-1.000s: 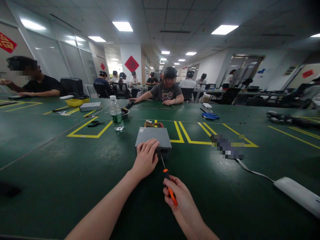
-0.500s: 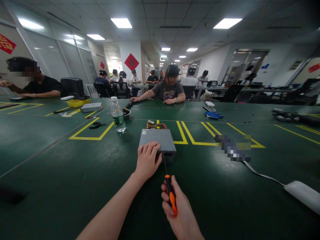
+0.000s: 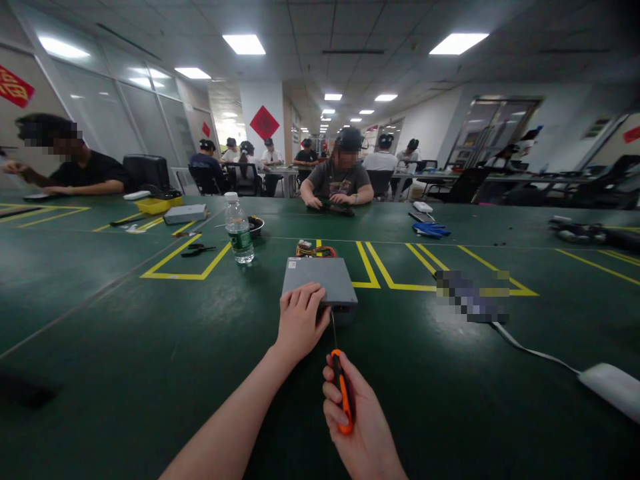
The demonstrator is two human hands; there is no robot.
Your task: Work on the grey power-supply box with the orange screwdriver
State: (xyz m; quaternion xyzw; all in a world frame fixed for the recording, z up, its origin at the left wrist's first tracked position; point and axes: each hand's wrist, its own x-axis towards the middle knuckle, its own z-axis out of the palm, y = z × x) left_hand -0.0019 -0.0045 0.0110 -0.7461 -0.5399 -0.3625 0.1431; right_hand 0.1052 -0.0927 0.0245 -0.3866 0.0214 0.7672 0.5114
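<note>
A flat grey metal box [image 3: 325,279] lies on the green table [image 3: 125,360] in front of me, with coloured wires [image 3: 315,251] at its far end. My left hand [image 3: 299,322] rests on the box's near left corner, fingers curled over the edge, holding it down. My right hand [image 3: 355,417] is closed round an orange and black screwdriver [image 3: 341,392]. Its thin shaft points away from me and its tip meets the near side of the box.
A water bottle [image 3: 239,229] stands left of the box, beside a small dark bowl [image 3: 255,226]. Yellow tape lines [image 3: 380,270] mark the table. A white power strip [image 3: 610,387] with its cable lies at the right. People sit across the table and at the far left.
My right hand turned the screwdriver handle more upright and brought its tip to the box's near side. The person opposite drew both hands in. My view shifted slightly.
</note>
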